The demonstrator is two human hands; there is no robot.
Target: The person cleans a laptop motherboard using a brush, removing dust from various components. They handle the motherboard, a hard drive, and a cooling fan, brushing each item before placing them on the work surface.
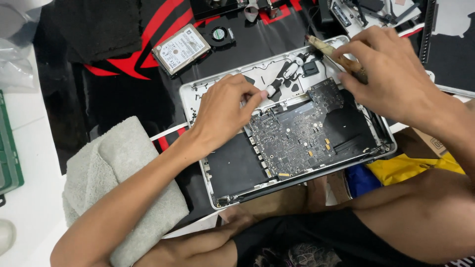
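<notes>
The opened laptop (292, 123) lies bottom-up across the person's lap and the edge of a black and red mat (123, 64), its circuit board (297, 133) bare. The left hand (222, 111) presses down on the silver shell beside the board, fingers curled together with the tips resting near a small white cable end (271, 90); it clamps nothing that I can see. The right hand (391, 74) is closed on a brush (334, 53) with a wooden handle, its bristle end over the upper corner of the shell.

The main risk is the brush catching a thin cable or connector by the board and pulling it loose. The laptop also overhangs the lap, so a hard push from the left hand could tip or slide it. A loose hard drive (181, 48) and a small fan (220, 34) lie on the mat above the shell, and a sweep of the elbow could knock them. A grey towel (123, 188) lies to the left.
</notes>
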